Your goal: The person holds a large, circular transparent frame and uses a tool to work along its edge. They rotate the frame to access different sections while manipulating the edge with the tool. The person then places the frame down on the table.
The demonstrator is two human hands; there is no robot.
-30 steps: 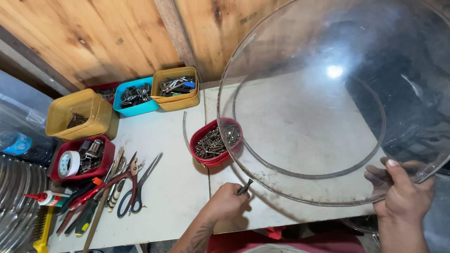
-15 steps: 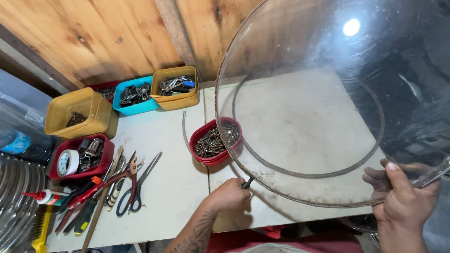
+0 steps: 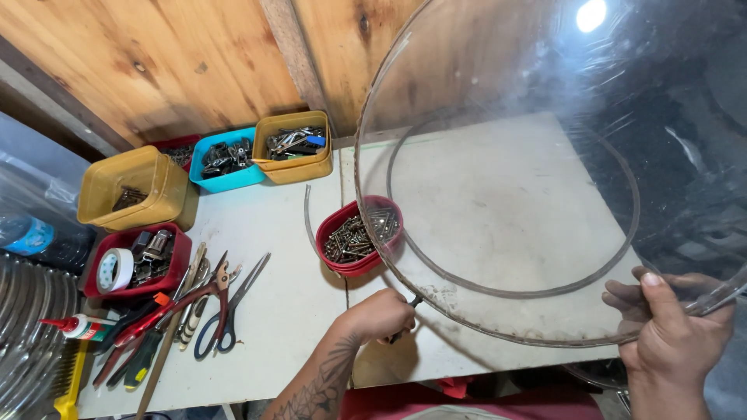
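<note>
A pale worktable (image 3: 264,311) is set against a knotty plank wall (image 3: 156,62); a bright lamp glare (image 3: 591,15) is seen top right.

Big clear plastic dome (image 3: 560,155), glossy, catching a bright glare, dusty along its rim. Matt, scuffed white tabletop (image 3: 280,311) underneath. Varnished knotty wood wall (image 3: 179,54) behind. Smooth red plastic tub (image 3: 350,257) of dull metal screws (image 3: 354,233). Metal scissors (image 3: 229,303) with plastic handles.
</note>
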